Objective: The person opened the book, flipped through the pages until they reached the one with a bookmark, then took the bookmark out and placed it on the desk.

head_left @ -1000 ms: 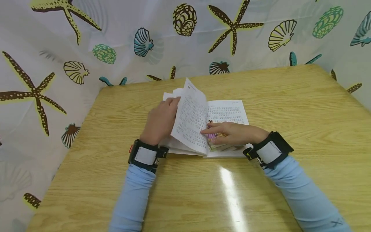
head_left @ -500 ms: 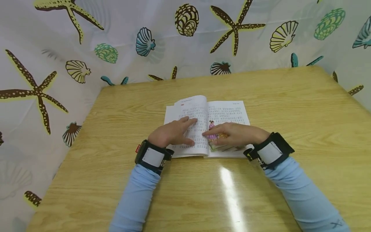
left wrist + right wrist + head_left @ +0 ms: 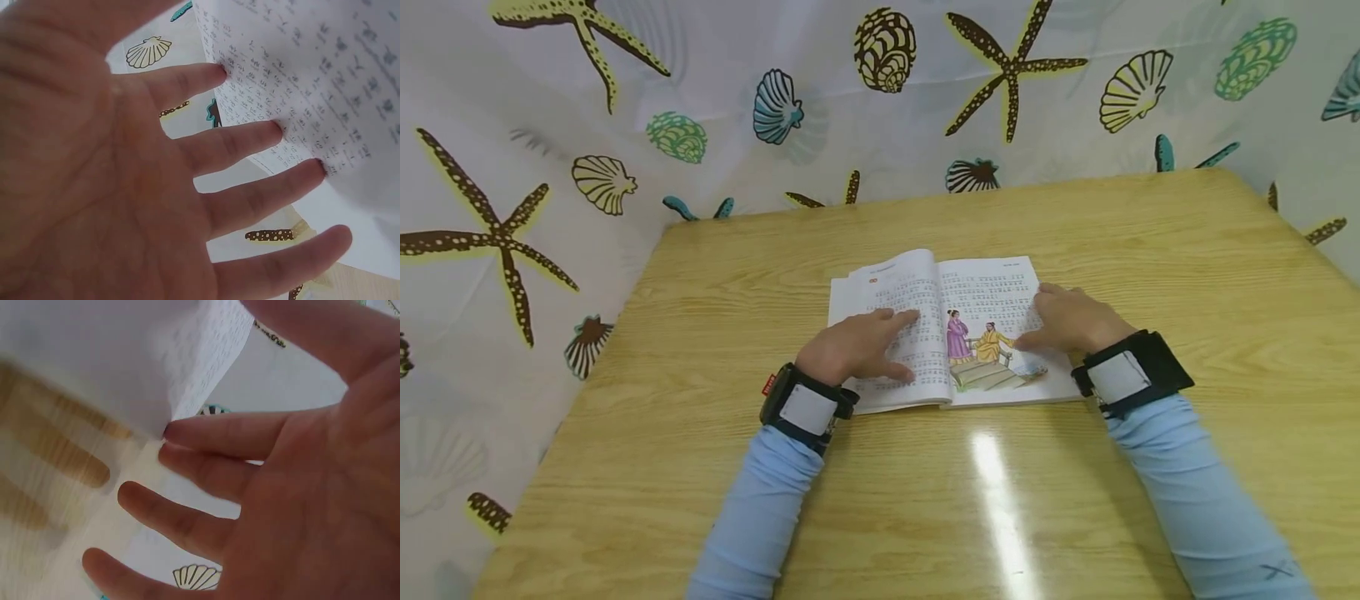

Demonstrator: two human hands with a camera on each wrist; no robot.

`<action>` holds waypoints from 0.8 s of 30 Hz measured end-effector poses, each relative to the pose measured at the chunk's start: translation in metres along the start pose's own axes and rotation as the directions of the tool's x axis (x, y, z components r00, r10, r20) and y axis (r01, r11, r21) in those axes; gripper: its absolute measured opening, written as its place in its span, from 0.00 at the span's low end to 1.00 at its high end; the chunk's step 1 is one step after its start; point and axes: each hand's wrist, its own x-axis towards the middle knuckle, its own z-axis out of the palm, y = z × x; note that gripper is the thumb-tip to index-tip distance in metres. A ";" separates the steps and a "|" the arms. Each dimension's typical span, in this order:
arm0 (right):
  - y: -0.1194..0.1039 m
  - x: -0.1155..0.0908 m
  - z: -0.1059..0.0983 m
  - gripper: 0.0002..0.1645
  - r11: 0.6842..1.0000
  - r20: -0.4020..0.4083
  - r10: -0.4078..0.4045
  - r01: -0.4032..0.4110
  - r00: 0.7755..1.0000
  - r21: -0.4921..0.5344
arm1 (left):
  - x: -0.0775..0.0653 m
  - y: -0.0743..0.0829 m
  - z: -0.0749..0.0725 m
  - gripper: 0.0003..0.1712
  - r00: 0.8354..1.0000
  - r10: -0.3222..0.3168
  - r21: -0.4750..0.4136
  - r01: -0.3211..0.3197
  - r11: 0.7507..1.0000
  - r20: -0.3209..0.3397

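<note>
An open book [image 3: 988, 292] lies on the table, its left page [image 3: 895, 287] curving up toward the spine. On the right page is printed text and a colour picture [image 3: 981, 350] of two robed figures by wooden planks. My left hand [image 3: 859, 343] rests across the left page with fingers spread; in the left wrist view three fingertips [image 3: 315, 167] meet the printed paper. At the book's right edge is my right hand [image 3: 1075, 318], its thumb over the picture's right side. The right wrist view shows its index finger [image 3: 219, 434] right at the page edge, the other fingers extended beyond the paper.
The wooden table [image 3: 737, 275] spreads around the book, with a bright light reflection in front. Behind and to the left hangs a white cloth [image 3: 835, 150] printed with shells and starfish. Dark bands [image 3: 805, 406] are strapped round both wrists over pale blue sleeves.
My left hand has let the lifted leaf down and now lies on the left page. My right hand has moved from near the spine to the book's right edge, uncovering the picture.
</note>
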 end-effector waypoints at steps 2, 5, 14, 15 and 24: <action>0.006 -0.001 -0.002 0.27 0.998 0.013 0.052 -0.052 0.999 0.023 | 0.000 0.001 0.000 0.52 1.000 -0.004 0.003 0.004 1.000 0.001; 0.009 0.000 -0.003 0.25 0.997 0.028 0.068 -0.069 0.997 0.042 | 0.000 0.001 -0.001 0.53 1.000 -0.008 0.001 0.008 1.000 0.006; 0.003 -0.002 -0.005 0.17 0.997 -0.234 0.063 -0.052 0.970 0.053 | 0.001 0.002 -0.002 0.54 1.000 -0.008 0.004 0.008 1.000 0.013; 0.003 -0.003 -0.005 0.15 0.997 -0.293 0.054 -0.037 0.955 0.063 | 0.001 0.002 -0.002 0.54 1.000 -0.009 0.003 0.009 1.000 0.015; 0.004 -0.008 -0.008 0.13 0.999 -0.420 -0.006 0.020 0.907 0.028 | 0.001 0.001 -0.002 0.54 1.000 -0.007 -0.018 0.007 1.000 0.011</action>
